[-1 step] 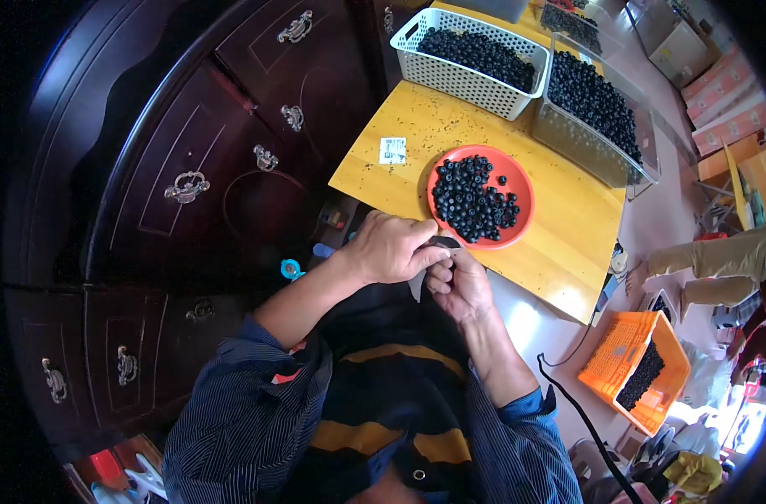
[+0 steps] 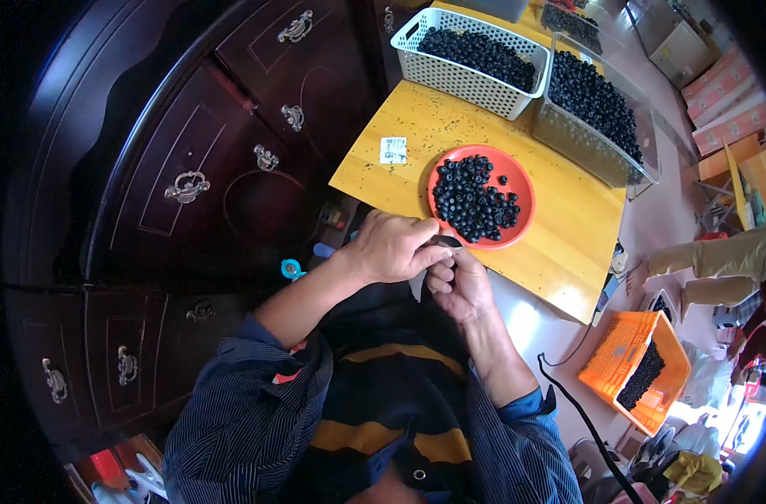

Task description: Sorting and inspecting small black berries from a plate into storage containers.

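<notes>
Just in front of my body, at the near rim of a red round plate [image 2: 526,181], my two hands meet. My left hand [image 2: 389,246] is closed, with thumb and fingers pinching at a small dark, curved piece [image 2: 447,241]. Against it from the right, my right hand [image 2: 460,284] is curled shut, its thumb and forefinger on the same piece. Below the left fingers shows a thin grey strip [image 2: 416,287]; its kind is not clear. The plate holds many small black round pieces [image 2: 475,202], some with a hole in the middle.
A white perforated basket [image 2: 463,80] and a clear bin [image 2: 568,139], both filled with black pieces, stand at the far side of the yellow wooden table [image 2: 383,181]. A white label [image 2: 393,150] lies there. Dark cabinets [image 2: 189,143] line the left; an orange crate [image 2: 605,357] sits right. A person's trousered legs [image 2: 719,260] show.
</notes>
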The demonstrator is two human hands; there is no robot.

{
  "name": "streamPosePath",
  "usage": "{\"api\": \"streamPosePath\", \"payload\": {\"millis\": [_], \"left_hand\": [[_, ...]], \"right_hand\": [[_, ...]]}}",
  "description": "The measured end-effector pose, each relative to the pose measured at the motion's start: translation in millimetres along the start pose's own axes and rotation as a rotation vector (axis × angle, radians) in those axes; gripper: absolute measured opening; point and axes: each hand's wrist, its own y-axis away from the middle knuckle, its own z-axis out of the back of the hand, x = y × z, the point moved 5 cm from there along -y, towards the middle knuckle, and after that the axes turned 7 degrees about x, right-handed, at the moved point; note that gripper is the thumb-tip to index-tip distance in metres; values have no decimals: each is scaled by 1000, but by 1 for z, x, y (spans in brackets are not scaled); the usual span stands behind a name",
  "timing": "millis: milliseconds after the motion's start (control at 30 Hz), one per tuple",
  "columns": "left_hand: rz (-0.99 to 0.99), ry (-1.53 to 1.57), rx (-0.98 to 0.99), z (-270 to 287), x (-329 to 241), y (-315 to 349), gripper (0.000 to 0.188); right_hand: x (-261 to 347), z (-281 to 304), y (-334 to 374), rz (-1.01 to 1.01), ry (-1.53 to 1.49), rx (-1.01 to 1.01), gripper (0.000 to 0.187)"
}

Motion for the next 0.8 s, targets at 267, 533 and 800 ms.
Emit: {"api": "streamPosePath", "payload": {"millis": [267,533,800], "left_hand": [[31,229,-112,7,4,-4,32],[95,308,-195,7,-8,4,28],[-56,86,-414,13,-13,4,18]], "right_hand": [[3,-18,2,-57,-257,179,22],[2,-20,0,-76,-271,173,26],[3,-24,-13,-53,-282,107,22]]}}
